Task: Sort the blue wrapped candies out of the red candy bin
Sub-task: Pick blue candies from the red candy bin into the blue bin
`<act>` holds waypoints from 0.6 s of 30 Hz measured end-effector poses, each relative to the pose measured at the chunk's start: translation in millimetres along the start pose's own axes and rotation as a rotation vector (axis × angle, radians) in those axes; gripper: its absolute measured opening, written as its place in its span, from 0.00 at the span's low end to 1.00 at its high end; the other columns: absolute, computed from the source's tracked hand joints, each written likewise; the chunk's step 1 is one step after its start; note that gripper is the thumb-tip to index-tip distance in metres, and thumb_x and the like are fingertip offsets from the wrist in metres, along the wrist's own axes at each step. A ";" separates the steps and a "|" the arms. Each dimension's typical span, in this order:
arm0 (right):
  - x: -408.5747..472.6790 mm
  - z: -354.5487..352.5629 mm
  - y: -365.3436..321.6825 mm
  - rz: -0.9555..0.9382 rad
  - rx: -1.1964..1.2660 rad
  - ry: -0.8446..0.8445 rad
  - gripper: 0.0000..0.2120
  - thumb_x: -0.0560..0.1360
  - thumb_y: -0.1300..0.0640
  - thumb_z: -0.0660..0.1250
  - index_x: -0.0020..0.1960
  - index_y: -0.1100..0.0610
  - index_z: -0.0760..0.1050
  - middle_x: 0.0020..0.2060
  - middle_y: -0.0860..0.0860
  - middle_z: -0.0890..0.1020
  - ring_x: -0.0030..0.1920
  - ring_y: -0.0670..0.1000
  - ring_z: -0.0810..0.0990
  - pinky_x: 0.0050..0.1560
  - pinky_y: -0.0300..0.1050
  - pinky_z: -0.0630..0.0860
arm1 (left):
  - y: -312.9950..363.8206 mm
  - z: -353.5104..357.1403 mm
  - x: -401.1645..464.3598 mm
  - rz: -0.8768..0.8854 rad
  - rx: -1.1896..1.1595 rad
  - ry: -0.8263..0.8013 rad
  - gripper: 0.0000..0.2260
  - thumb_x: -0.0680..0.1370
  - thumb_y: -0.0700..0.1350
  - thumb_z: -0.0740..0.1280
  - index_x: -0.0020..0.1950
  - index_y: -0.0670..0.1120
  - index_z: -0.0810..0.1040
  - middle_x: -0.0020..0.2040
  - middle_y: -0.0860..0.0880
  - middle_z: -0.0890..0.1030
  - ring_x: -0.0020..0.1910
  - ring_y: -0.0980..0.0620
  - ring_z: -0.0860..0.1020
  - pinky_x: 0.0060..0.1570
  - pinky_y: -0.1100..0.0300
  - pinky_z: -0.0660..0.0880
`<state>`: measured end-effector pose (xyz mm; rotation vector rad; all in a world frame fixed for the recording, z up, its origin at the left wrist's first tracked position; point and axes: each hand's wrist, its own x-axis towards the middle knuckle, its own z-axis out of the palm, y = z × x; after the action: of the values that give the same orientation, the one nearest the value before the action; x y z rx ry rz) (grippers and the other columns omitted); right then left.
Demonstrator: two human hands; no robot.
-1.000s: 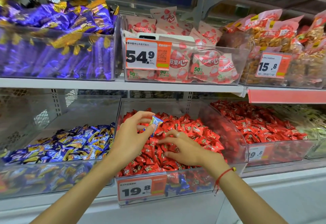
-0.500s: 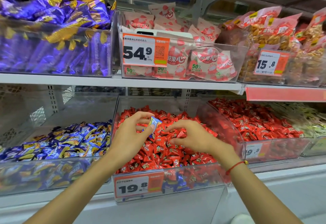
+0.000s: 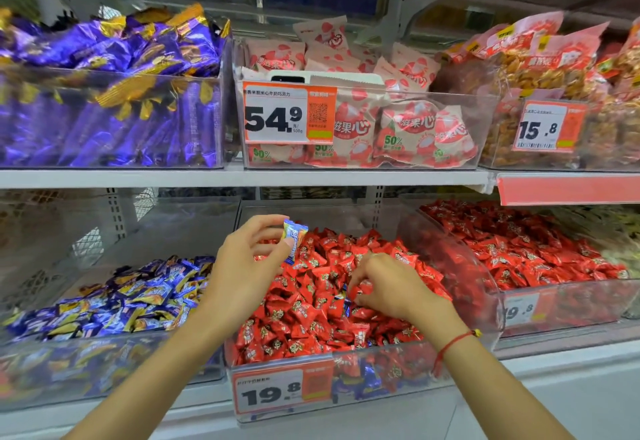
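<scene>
Grip, left hand (image 3: 242,266): thumb and fingertips pinch one blue wrapped candy (image 3: 294,240), held above the red candy bin (image 3: 346,382).
Grip, right hand (image 3: 394,287): fingers curled down into the red candies (image 3: 311,311); whether they hold anything, cannot tell.
Remaining blue: a sliver shows among the reds just left of the right fingers; more lie low behind the front wall.
Handling: likely light, small, crinkly, slippery film; take by the body or a crimped end.
Destination: probably the blue candy bin (image 3: 104,304), adjacent left.

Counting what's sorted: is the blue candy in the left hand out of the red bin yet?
Lifted, not removed: left hand pinches blue candy above red bin.
</scene>
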<state>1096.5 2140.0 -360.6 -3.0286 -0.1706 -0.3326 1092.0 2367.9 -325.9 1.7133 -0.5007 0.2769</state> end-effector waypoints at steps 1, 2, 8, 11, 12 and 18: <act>-0.9 -3.0 1.9 0.011 -0.004 -0.002 0.09 0.71 0.53 0.73 0.51 0.45 0.82 0.56 0.47 0.77 0.59 0.50 0.74 0.51 0.45 0.74 | 0.2 1.0 -0.9 0.003 0.004 -0.008 0.09 0.78 0.46 0.68 0.55 0.58 0.76 0.53 0.57 0.80 0.49 0.58 0.80 0.44 0.60 0.81; -2.2 -6.5 4.0 0.024 -0.008 -0.001 0.09 0.71 0.54 0.73 0.50 0.45 0.82 0.56 0.47 0.77 0.59 0.50 0.75 0.50 0.44 0.73 | -0.2 1.9 -1.2 0.006 0.008 -0.015 0.09 0.78 0.46 0.68 0.55 0.58 0.76 0.53 0.57 0.80 0.49 0.58 0.80 0.46 0.58 0.81; -7.2 -12.9 0.7 0.028 -0.130 -0.006 0.18 0.71 0.63 0.67 0.55 0.45 0.80 0.58 0.49 0.76 0.60 0.52 0.73 0.56 0.46 0.70 | -1.6 8.0 -5.4 -0.002 0.035 -0.059 0.09 0.77 0.45 0.69 0.54 0.58 0.77 0.51 0.61 0.81 0.51 0.57 0.80 0.54 0.47 0.79; -7.6 -1.1 -6.0 0.020 -0.135 -0.069 0.25 0.72 0.61 0.63 0.65 0.43 0.74 0.61 0.50 0.72 0.64 0.54 0.68 0.60 0.48 0.64 | -0.5 9.7 -7.3 -0.009 0.047 -0.066 0.09 0.77 0.46 0.69 0.54 0.59 0.77 0.51 0.62 0.80 0.52 0.58 0.80 0.55 0.48 0.78; -6.4 1.5 -7.7 0.037 -0.116 -0.101 0.24 0.73 0.59 0.62 0.68 0.43 0.72 0.62 0.51 0.71 0.65 0.54 0.67 0.61 0.49 0.63 | -0.4 10.1 -7.1 -0.008 0.055 -0.070 0.09 0.77 0.47 0.68 0.55 0.59 0.77 0.51 0.62 0.79 0.52 0.59 0.79 0.55 0.49 0.78; 16.2 0.8 -15.2 0.098 -0.291 -0.303 0.25 0.75 0.39 0.63 0.68 0.48 0.71 0.66 0.55 0.69 0.69 0.58 0.63 0.67 0.54 0.60 | 1.2 14.1 -7.1 -0.026 0.086 -0.105 0.09 0.78 0.47 0.68 0.57 0.57 0.77 0.53 0.61 0.79 0.51 0.60 0.79 0.55 0.49 0.78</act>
<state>1110.5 2156.8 -356.6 -3.3439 0.0079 0.1232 1083.9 2355.2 -330.9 1.8239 -0.5498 0.1935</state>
